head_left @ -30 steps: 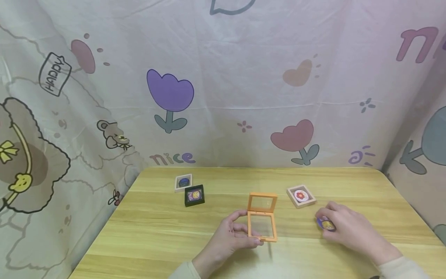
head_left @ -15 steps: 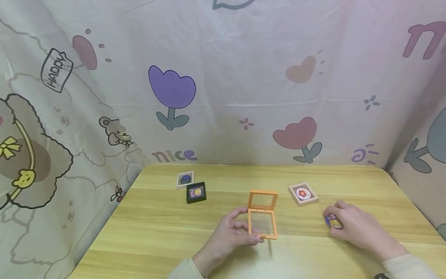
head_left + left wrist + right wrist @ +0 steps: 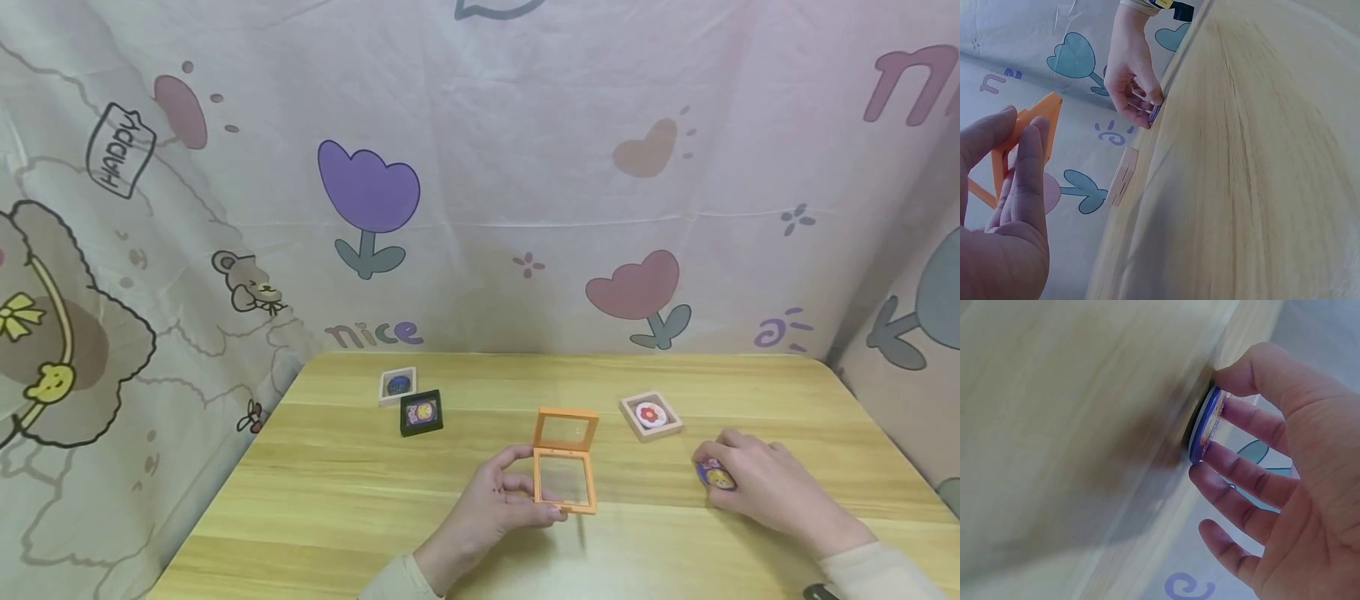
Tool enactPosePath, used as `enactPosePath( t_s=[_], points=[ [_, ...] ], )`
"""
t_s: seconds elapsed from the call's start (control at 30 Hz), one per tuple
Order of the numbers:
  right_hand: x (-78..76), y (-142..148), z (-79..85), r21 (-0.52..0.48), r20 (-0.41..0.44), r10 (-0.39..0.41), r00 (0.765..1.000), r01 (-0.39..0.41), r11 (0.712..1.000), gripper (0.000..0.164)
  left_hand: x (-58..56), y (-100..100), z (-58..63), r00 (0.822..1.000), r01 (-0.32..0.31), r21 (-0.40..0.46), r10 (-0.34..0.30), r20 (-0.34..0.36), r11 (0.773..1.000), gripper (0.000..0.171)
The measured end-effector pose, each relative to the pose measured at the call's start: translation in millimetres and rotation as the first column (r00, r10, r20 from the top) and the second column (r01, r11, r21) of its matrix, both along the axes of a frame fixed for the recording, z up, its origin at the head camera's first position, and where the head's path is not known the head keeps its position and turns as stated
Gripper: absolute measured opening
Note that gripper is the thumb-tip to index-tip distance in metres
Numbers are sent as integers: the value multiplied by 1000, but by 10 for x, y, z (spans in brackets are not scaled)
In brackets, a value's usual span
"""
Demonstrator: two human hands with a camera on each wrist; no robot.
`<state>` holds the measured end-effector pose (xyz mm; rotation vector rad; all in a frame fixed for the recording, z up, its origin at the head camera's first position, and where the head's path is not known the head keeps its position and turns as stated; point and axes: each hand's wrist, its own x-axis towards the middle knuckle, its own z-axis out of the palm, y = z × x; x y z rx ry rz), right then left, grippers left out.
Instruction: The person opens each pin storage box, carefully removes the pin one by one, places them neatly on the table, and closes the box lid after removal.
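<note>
My left hand (image 3: 487,517) holds up an orange hinged square case (image 3: 562,452) with clear windows, thumb at its lower front edge and fingers along its left side. The case stands unfolded, lid tilted up at the back, and nothing sits inside. In the left wrist view the case (image 3: 1052,115) shows edge-on, above the tabletop. To the right, my right hand (image 3: 772,492) pinches a round purple-rimmed badge (image 3: 716,475) with a yellow cartoon figure. The right wrist view has this badge (image 3: 1207,425) tilted on edge close to the wood, between thumb and fingertips.
A pale square case (image 3: 651,417) with a red-flower badge lies behind the two hands, on the right. Back left, a black case (image 3: 422,412) with a cartoon badge lies against a white case (image 3: 397,385) holding a dark blue disc. Printed cloth (image 3: 495,167) hangs behind the table.
Over the last second my right hand has shifted slightly to the right with the badge, then stayed nearly still. The left hand keeps its hold on the orange case, and the head view has tilted slightly.
</note>
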<state>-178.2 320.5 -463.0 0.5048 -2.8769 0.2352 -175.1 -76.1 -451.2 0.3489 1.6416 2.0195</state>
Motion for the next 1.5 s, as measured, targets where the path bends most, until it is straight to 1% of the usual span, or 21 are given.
enactPosePath(
  t_s=[0.27,0.47,0.73,0.93,1.1,1.23,1.37,1.5],
  points=[
    [6,-2,9,11,-6,-5,1000,5,1000,36,6,10,2,1000,0,-3,0,-7,1000,84],
    [17,-11,16,15,3,-15,1000,15,1000,35,13,11,12,1000,1,0,-1,4,1000,84],
    [26,-35,27,3,1,-3,1000,2,1000,36,12,10,16,1000,-2,5,2,6,1000,82],
    [49,-90,108,-35,40,-32,999,33,999,37,27,8,14,1000,-12,4,12,8,1000,86],
    [55,-144,192,-40,18,-2,1000,3,999,36,29,6,23,1000,-14,-1,14,8,1000,86],
    [55,-151,222,-58,4,13,1000,-13,998,37,28,4,38,1000,-8,-2,8,7,1000,83],
    [51,-152,250,-98,-21,10,1000,-12,995,36,31,0,31,1000,-15,-1,15,9,1000,84],
    [49,-188,305,-161,12,-5,1000,7,987,31,37,-1,31,1000,-15,4,15,11,1000,84]
  ],
)
